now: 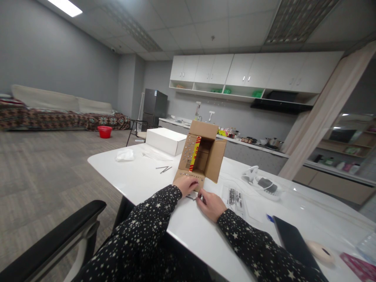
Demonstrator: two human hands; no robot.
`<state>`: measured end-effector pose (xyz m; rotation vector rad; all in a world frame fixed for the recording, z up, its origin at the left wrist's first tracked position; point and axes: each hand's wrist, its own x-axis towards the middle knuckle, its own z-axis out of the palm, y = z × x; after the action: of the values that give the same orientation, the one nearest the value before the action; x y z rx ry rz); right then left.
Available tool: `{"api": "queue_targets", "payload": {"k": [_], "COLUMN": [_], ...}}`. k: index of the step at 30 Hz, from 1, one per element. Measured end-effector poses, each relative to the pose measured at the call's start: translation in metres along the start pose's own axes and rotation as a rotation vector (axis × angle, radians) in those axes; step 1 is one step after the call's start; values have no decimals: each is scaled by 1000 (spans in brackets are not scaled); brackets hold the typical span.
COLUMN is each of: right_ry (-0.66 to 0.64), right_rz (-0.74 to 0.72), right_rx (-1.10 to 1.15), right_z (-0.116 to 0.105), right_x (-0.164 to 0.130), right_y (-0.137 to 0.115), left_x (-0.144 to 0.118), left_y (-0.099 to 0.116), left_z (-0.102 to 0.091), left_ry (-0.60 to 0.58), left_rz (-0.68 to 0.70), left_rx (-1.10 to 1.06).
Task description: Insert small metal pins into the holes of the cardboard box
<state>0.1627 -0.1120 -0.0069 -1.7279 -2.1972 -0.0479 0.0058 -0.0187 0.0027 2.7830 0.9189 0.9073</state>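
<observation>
An open cardboard box stands on the white table with its opening toward me, a yellow and red tape strip along one flap. Rows of small shiny dots mark its left and front flaps. My left hand is closed over the front flap, fingers bent onto the cardboard. Just right of it, my right hand is closed in a pinch near that flap's edge; what its fingertips hold is hidden. Under the hands, a small whitish piece shows partly.
Right of the box lies a clear tray of small metal parts. Beyond are a white device with a cord, a dark phone and a beige mouse-like object. Leftward are thin metal rods, crumpled white plastic and a white box.
</observation>
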Motion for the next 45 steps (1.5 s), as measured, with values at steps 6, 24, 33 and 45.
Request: {"api": "queue_targets", "payload": {"k": [6,24,33,45], "right_ry": [-3,2,-18,-14], "right_rz": [4,-6,12,6], "right_rx": [4,5,-3,-2], "right_z": [0,2,-1,-1], "right_x": [0,-1,-1,-1], "right_y": [0,1,-2,-1], "left_x": [1,1,2,1], "left_y": [-4,-5,-11,-4], "left_z": [3,-2,-2,-9], "left_ry": [118,155,210,150], "left_rz": [-12,-212,-235,-295], "left_rx": [-56,31,35,40]}}
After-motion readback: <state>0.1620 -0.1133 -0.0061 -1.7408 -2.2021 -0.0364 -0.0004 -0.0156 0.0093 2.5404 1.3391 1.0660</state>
